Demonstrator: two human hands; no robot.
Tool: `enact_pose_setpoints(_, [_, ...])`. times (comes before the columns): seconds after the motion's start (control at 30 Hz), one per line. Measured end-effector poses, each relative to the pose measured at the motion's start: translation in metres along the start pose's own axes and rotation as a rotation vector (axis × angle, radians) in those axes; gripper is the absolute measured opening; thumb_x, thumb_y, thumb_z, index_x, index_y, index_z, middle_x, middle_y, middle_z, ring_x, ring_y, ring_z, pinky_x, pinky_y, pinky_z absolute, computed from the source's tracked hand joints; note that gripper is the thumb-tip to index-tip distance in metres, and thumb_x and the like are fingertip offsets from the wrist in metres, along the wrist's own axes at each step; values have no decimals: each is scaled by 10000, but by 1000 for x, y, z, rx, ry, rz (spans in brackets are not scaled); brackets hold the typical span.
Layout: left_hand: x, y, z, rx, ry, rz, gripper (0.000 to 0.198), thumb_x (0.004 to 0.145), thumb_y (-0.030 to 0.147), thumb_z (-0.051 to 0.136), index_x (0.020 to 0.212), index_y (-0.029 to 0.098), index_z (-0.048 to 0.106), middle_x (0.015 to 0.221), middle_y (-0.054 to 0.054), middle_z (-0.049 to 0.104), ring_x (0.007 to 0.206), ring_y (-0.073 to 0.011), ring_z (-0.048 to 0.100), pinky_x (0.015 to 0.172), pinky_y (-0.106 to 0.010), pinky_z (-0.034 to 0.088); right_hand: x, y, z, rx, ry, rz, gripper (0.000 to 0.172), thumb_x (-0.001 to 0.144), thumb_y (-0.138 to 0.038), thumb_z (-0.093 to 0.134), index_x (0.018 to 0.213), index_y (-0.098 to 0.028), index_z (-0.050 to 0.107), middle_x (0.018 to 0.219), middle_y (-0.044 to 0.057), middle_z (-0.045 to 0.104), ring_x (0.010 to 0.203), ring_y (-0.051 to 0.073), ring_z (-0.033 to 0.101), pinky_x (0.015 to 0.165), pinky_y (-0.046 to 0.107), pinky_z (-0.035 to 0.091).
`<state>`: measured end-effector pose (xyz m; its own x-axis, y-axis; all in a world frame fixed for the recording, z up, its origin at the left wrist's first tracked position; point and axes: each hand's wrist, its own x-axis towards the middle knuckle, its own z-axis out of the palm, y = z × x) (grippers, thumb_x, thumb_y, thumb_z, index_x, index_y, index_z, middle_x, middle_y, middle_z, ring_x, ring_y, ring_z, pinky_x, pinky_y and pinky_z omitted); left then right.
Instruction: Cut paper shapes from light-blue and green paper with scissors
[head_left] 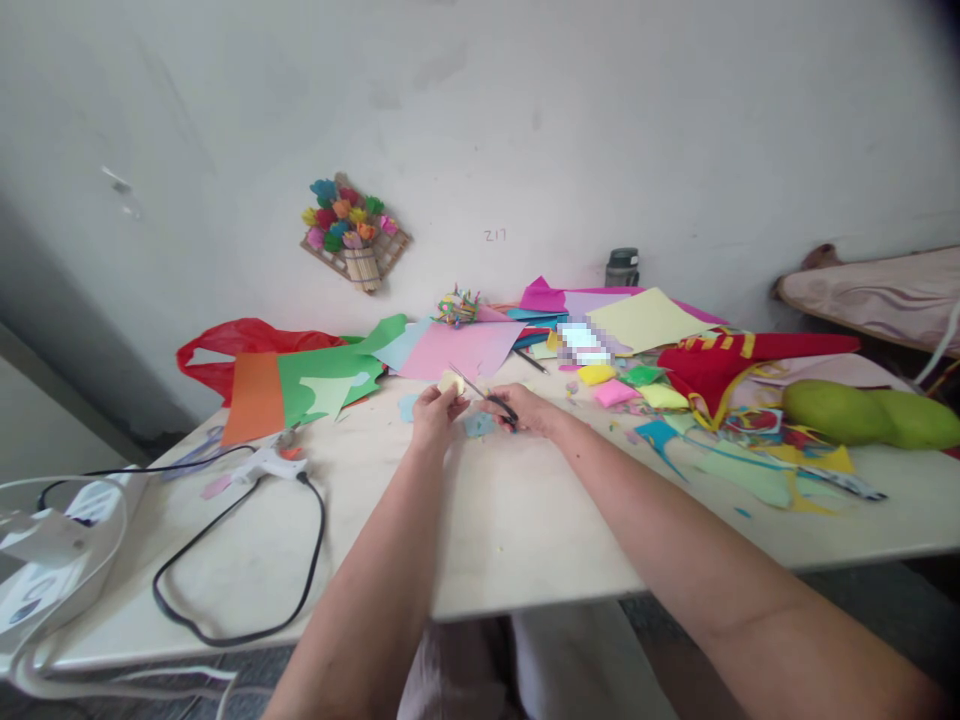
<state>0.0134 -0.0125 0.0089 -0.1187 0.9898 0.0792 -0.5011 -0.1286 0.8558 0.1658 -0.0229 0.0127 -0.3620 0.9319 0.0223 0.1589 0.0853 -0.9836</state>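
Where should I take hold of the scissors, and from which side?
Best grip the scissors by the black handles, probably coming from the right, as the right hand does now. The handles lie at the near right end, while the blades slant away to the left, toward the pale yellow piece in the left hand, so that end is better avoided.

There were 2 hands [433,412], 1 pr blk-handled scissors [504,408], 1 glue gun [271,463], 1 btl [622,269], 4 sm. pkts [616,392].

Pale desk [517,550] w/ glue gun [268,463]; power strip [112,503] to its L, orange sheet [253,398] behind, pink packet [615,392] well R.
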Motion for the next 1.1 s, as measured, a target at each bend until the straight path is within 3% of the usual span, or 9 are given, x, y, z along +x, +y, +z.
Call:
enact_pose_setpoints(0.23, [-1, 1, -2, 70, -91, -5, 216, 554, 195, 755, 594, 124, 554, 465, 57, 468, 444, -44, 451, 584, -233, 512, -8, -10, -7, -70, -18, 1, 303, 736, -408, 608, 649, -153, 469, 452, -51, 480, 316, 38, 412, 292, 160, 221])
enact_pose_setpoints(0.53, [-1, 2, -1, 30, -119, -70, 201, 599, 145, 720, 775, 96, 637, 752, -74, 662, 642, -145, 635, 660, -270, 507, -7, -9, -6, -91, -16, -16, 298, 737, -391, 609, 633, -156, 457, 455, -55, 487, 318, 38, 416, 297, 159, 231])
enact_pose_setpoints(1.1, [-4, 2, 4, -64, -102, -95, 110, 668, 47, 621, 772, 83, 623, 715, -81, 669, 654, -149, 648, 717, -268, 525, -9, -12, -2, -99, -1, -6, 305, 736, -406, 597, 635, -157, 453, 467, -49, 480, 317, 36, 409, 291, 157, 218])
